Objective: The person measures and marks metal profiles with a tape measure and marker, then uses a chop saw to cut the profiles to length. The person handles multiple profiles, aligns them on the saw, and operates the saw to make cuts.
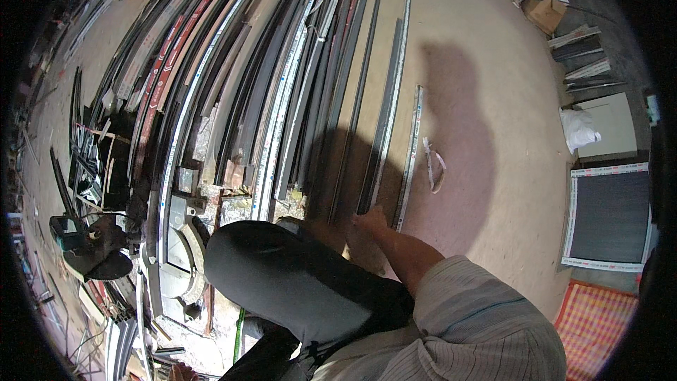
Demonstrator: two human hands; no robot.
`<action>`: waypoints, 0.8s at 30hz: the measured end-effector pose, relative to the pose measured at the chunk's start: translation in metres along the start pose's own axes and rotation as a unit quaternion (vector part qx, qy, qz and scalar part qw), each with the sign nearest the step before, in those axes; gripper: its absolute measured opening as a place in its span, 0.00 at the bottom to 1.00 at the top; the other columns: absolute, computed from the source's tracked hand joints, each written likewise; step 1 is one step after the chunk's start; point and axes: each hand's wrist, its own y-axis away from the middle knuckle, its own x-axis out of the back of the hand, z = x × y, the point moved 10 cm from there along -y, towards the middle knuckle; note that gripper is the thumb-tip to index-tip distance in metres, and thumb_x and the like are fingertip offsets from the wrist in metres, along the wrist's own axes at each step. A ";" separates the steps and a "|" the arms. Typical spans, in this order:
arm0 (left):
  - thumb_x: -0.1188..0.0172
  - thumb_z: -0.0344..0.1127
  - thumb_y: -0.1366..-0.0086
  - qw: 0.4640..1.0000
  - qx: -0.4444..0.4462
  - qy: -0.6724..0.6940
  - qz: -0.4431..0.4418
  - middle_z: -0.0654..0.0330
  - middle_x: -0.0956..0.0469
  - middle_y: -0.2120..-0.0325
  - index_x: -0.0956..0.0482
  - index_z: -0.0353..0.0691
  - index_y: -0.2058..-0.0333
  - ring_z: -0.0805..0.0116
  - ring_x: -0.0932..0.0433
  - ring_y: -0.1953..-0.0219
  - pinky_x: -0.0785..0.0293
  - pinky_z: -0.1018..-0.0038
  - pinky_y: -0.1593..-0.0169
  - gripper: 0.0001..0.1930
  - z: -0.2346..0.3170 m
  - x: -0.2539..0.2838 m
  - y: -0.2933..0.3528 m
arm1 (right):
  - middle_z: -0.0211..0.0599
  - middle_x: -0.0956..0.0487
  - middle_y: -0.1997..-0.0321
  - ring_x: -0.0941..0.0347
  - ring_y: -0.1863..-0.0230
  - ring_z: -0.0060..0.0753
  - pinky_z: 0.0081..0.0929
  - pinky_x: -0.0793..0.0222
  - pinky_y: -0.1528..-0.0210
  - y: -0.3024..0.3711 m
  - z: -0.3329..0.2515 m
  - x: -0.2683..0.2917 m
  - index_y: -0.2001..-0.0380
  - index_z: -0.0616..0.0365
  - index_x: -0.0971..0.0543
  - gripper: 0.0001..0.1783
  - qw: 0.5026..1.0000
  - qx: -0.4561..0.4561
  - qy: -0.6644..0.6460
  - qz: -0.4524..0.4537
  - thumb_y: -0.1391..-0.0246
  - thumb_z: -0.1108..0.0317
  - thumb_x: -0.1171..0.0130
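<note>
My right hand (371, 219) is closed around the near end of a long dark metal profile (384, 123) lying on the floor, just beyond my bent knee. A narrow light strip runs along that profile's right side. Right of it lies a shorter profile (411, 159) with printed white film, and beside that a curled scrap of white film (435, 169). My left hand cannot be made out. My dark trouser leg (303, 268) covers part of the floor near the right hand.
Many long profiles (282, 99) lie side by side to the left. A cut-off saw (102, 254) with a round dark blade guard stands at far left. At right are a dark panel with a white taped frame (610, 216), a white bag (580, 129) and a checked mat (596, 324).
</note>
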 end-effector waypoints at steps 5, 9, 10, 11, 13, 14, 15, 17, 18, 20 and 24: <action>0.44 0.53 0.19 1.000 0.002 -0.016 -0.001 0.47 0.22 0.37 0.28 0.31 0.31 0.52 0.22 0.36 0.24 0.56 0.32 0.31 0.007 -0.007 0.004 | 0.69 0.22 0.38 0.23 0.34 0.62 0.51 0.23 0.35 -0.018 0.026 -0.013 0.27 0.81 0.47 0.65 0.997 -0.034 -0.062 0.012 0.46 0.42 0.24; 0.44 0.53 0.19 0.999 0.002 -0.031 -0.004 0.47 0.22 0.37 0.28 0.31 0.32 0.52 0.22 0.37 0.24 0.56 0.33 0.32 0.013 -0.013 0.014 | 0.64 0.22 0.38 0.23 0.35 0.60 0.53 0.24 0.35 -0.035 0.039 -0.031 0.28 0.74 0.44 0.58 0.994 -0.032 -0.107 0.012 0.42 0.42 0.27; 0.44 0.54 0.19 0.999 0.003 -0.033 0.003 0.47 0.21 0.39 0.28 0.31 0.32 0.53 0.22 0.38 0.24 0.56 0.33 0.32 0.013 -0.011 0.018 | 0.63 0.22 0.38 0.22 0.35 0.59 0.54 0.24 0.36 -0.038 0.039 -0.036 0.28 0.73 0.43 0.56 0.993 -0.033 -0.118 0.005 0.41 0.42 0.28; 0.44 0.54 0.19 1.000 -0.002 -0.028 0.002 0.47 0.21 0.39 0.28 0.31 0.33 0.53 0.21 0.38 0.24 0.57 0.33 0.32 0.012 -0.007 0.018 | 0.61 0.22 0.38 0.22 0.36 0.59 0.54 0.24 0.36 -0.041 0.039 -0.041 0.28 0.71 0.42 0.54 0.992 -0.030 -0.124 -0.002 0.40 0.42 0.29; 0.44 0.54 0.19 1.000 -0.013 -0.017 0.005 0.46 0.21 0.40 0.27 0.31 0.33 0.53 0.21 0.39 0.24 0.57 0.33 0.32 0.009 0.007 0.021 | 0.59 0.21 0.38 0.22 0.36 0.58 0.55 0.25 0.36 -0.047 0.035 -0.059 0.29 0.68 0.40 0.51 0.991 -0.019 -0.126 -0.026 0.38 0.42 0.31; 0.44 0.54 0.19 1.000 -0.013 -0.018 0.010 0.46 0.21 0.40 0.27 0.30 0.33 0.53 0.21 0.39 0.24 0.57 0.33 0.32 0.008 0.011 0.025 | 0.58 0.21 0.38 0.22 0.36 0.57 0.56 0.25 0.36 -0.053 0.035 -0.068 0.29 0.66 0.39 0.49 0.991 -0.014 -0.128 -0.036 0.37 0.42 0.32; 0.44 0.54 0.19 1.000 -0.011 -0.020 0.008 0.45 0.21 0.40 0.27 0.30 0.33 0.52 0.21 0.39 0.24 0.56 0.33 0.32 0.010 0.007 0.024 | 0.56 0.21 0.38 0.22 0.37 0.56 0.56 0.25 0.36 -0.065 0.042 -0.075 0.29 0.64 0.38 0.47 0.994 0.012 -0.090 -0.055 0.36 0.42 0.33; 0.44 0.54 0.19 0.999 -0.009 -0.022 -0.026 0.45 0.22 0.39 0.28 0.30 0.33 0.51 0.21 0.39 0.24 0.56 0.33 0.32 0.010 -0.022 0.002 | 0.54 0.21 0.38 0.22 0.37 0.55 0.57 0.26 0.36 -0.104 0.074 -0.067 0.29 0.61 0.36 0.44 0.989 0.105 0.060 -0.082 0.35 0.42 0.35; 0.44 0.54 0.20 0.999 -0.009 -0.020 -0.036 0.44 0.22 0.39 0.28 0.30 0.33 0.51 0.22 0.39 0.24 0.56 0.33 0.32 0.008 -0.028 -0.005 | 0.52 0.21 0.38 0.22 0.38 0.55 0.58 0.26 0.36 -0.115 0.084 -0.064 0.30 0.59 0.36 0.42 0.985 0.116 0.098 -0.081 0.34 0.42 0.36; 0.44 0.54 0.20 0.999 -0.015 -0.016 -0.028 0.44 0.22 0.39 0.27 0.30 0.33 0.50 0.22 0.38 0.24 0.56 0.33 0.32 0.008 -0.017 -0.002 | 0.51 0.22 0.37 0.22 0.37 0.54 0.58 0.26 0.37 -0.121 0.075 -0.075 0.30 0.59 0.35 0.40 0.986 0.111 0.092 -0.082 0.32 0.43 0.37; 0.44 0.53 0.20 1.000 -0.013 -0.004 -0.004 0.44 0.21 0.40 0.27 0.30 0.33 0.50 0.21 0.38 0.23 0.55 0.34 0.31 0.011 -0.006 0.009 | 0.49 0.26 0.33 0.23 0.37 0.50 0.55 0.21 0.39 -0.096 0.071 -0.081 0.33 0.60 0.34 0.37 0.961 -0.049 -0.262 -0.072 0.34 0.51 0.31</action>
